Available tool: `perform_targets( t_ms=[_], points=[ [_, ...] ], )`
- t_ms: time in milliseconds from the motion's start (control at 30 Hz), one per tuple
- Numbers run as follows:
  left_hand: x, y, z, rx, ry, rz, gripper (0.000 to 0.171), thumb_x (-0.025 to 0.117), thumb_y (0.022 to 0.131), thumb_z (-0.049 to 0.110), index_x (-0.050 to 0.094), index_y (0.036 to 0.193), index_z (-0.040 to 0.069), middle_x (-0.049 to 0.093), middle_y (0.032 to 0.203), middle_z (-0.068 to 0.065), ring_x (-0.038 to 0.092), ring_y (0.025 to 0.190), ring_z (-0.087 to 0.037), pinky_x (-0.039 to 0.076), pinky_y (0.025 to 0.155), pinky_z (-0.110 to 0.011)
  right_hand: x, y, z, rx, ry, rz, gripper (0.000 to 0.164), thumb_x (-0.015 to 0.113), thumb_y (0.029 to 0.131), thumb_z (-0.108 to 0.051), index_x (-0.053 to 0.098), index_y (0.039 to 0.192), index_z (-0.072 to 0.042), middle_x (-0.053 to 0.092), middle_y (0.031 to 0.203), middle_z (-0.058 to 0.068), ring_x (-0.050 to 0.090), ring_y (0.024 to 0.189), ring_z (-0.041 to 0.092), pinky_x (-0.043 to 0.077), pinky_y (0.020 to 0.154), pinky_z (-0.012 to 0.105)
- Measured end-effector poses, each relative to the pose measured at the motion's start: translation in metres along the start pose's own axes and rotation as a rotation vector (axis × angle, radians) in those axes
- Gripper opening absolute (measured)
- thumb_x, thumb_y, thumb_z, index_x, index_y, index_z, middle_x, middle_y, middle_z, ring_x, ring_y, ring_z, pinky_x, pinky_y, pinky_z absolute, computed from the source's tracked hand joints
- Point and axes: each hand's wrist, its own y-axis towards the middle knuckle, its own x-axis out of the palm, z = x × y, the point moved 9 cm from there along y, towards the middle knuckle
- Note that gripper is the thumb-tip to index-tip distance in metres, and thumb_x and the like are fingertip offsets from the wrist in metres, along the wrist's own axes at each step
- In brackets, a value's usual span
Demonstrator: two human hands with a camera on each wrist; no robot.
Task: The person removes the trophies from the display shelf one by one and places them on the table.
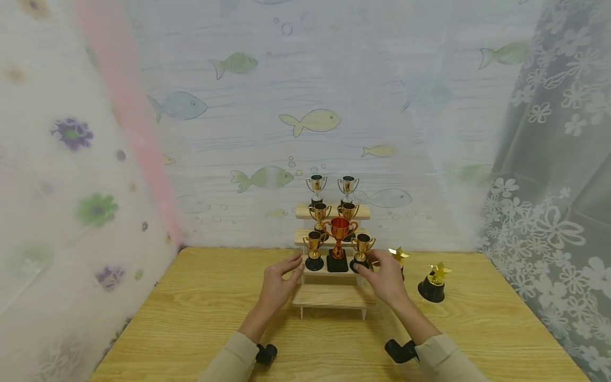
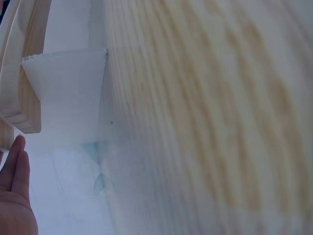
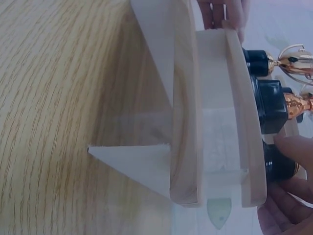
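Observation:
A stepped wooden rack bears trophy cups on its upper tiers. My right hand pinches the black base of a small gold trophy cup at the right end of the second tier from the bottom; in the right wrist view its thumb lies against that base. At the tier's left end is my left hand, its straight fingers near the wood's end, close to another small gold cup. Between both cups stands a larger orange-bronze cup on a square black base.
Two gold cups stand one tier higher, partly hidden, with two silver-toned cups on top. Right of the rack are two star trophies on the wooden table. A fish-patterned curtain hangs behind.

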Motion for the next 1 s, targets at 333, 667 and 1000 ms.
perform_targets(
  t_ms=[333,667,1000],
  points=[
    [0.001,-0.001,-0.001,-0.001,0.013,0.005,0.034,0.066,0.103,0.021,0.071,0.125,-0.004,0.065,0.136,-0.011,0.062,0.126,-0.034,0.056,0.096,-0.048,0.0,-0.001,-0.001,0.0,-0.006,0.005,0.034,0.08,0.09,-0.017,0.071,0.117,0.003,0.068,0.111,0.017,0.064,0.106,0.036,0.053,0.09,0.054],
    [0.001,-0.001,-0.001,-0.008,0.001,-0.001,0.034,0.066,0.103,0.02,0.071,0.126,-0.004,0.064,0.137,-0.011,0.061,0.127,-0.032,0.056,0.096,-0.047,-0.007,-0.003,-0.003,0.02,0.002,0.003,0.037,0.08,0.091,-0.018,0.069,0.12,0.003,0.068,0.114,0.018,0.063,0.108,0.037,0.052,0.092,0.055],
    [0.0,-0.001,0.001,-0.003,-0.007,0.009,0.034,0.066,0.102,0.018,0.07,0.126,-0.006,0.065,0.136,-0.016,0.062,0.126,-0.035,0.055,0.097,-0.05,-0.02,-0.006,-0.005,-0.043,-0.008,0.037,0.032,0.081,0.09,-0.015,0.071,0.113,0.003,0.071,0.107,0.016,0.067,0.099,0.034,0.057,0.083,0.046]
  ],
)
